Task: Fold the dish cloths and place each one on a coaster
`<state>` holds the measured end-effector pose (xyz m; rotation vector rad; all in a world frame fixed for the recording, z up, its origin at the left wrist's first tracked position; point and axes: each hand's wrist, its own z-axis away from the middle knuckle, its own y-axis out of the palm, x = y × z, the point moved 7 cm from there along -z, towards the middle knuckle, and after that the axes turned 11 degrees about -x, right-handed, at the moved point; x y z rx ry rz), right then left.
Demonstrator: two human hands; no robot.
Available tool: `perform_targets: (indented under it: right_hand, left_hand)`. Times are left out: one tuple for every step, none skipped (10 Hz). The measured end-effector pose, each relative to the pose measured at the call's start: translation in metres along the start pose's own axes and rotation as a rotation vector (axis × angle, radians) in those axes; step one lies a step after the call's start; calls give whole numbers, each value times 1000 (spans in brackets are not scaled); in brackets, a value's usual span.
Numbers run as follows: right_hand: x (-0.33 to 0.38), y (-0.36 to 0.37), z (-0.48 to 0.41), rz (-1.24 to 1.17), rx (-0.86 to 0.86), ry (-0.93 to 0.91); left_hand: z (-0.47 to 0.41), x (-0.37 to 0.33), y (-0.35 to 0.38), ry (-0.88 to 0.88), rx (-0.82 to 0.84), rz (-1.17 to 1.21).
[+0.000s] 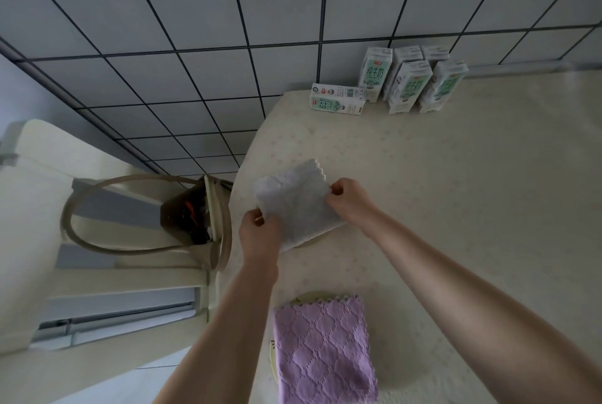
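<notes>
Head view: left hand [260, 231] pinches near corner of folded white dish cloth [298, 204]; right hand [350, 201] pinches its right edge; cloth on surface [456, 191].

Large grey tiles with dark joints [195, 28] fill the view from 9 to 2 o'clock, in soft, dim light. A table under a cream, faintly patterned cover [472, 191] spreads from the centre to 4 o'clock, with green-and-white milk cartons [408, 84] grouped at its edge at 1 o'clock. At 9 o'clock stands a cream chair [39, 208], with a beige long-handled bag [208, 218] on it.
</notes>
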<state>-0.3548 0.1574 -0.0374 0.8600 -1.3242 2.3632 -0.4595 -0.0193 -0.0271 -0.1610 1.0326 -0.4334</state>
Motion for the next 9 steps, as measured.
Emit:
perform_targets:
  right_hand:
    - [-17,3,5,-88,-56,61]
    - [-30,13,10,-194,-79,110]
    - [-34,18,13,-206,-127,98]
    - [-33,20,16,-207,-152,77]
    - [-30,22,19,-185,-164,10]
    - [-29,20,24,-118,-208,-64]
    - [-28,18,28,-52,-231,-121]
    - [-24,12,38,-43,-229,-140]
    - [-26,6,48,-45,-228,-138]
  left_hand:
    - [-12,-9,4,74,14,-60]
    - [-24,-13,6,112,7,-99]
    - [-32,-15,5,153,-9,-128]
    - [-34,-15,3,200,-40,-139]
    - [-34,-12,-1,252,-92,-165]
    - [-28,-12,-4,356,-112,-282]
    - [-26,-14,-5,496,-95,-369]
    - [-23,-8,-10,541,-38,-450]
    - [-14,-3,-12,565,21,-546]
